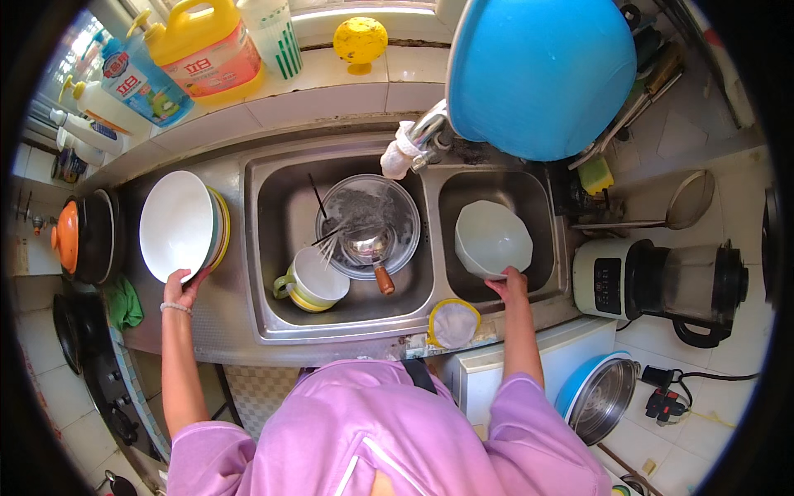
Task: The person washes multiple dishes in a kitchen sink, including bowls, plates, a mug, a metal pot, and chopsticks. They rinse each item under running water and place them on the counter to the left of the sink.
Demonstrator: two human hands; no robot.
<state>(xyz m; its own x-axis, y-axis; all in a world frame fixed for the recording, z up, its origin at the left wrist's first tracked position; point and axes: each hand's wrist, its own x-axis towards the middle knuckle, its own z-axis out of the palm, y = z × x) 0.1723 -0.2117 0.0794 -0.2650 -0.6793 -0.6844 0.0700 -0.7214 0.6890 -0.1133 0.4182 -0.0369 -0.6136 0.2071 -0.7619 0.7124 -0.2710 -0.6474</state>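
My left hand (186,288) grips the near rim of a white bowl (177,223), which lies on stacked dishes at the left of the steel counter. My right hand (510,284) holds a pale angular bowl (493,239) by its near edge, over the small right basin. In the large basin (285,186), a metal pan or basin (406,211) holds water and a ladle-like metal vessel with a wooden handle (384,279). Chopsticks (316,195) lean beside it. Nearer me in that basin, a white cup (319,279) with a green handle sits on a yellow-rimmed dish.
A faucet with a cloth-wrapped spout (400,155) stands behind the basins, beside a large blue basin (539,74). Soap bottles (208,56) line the back ledge. A blender (657,288) is at right, an orange-lidded pot (68,237) at left. A yellow-rimmed strainer (454,323) lies on the front edge.
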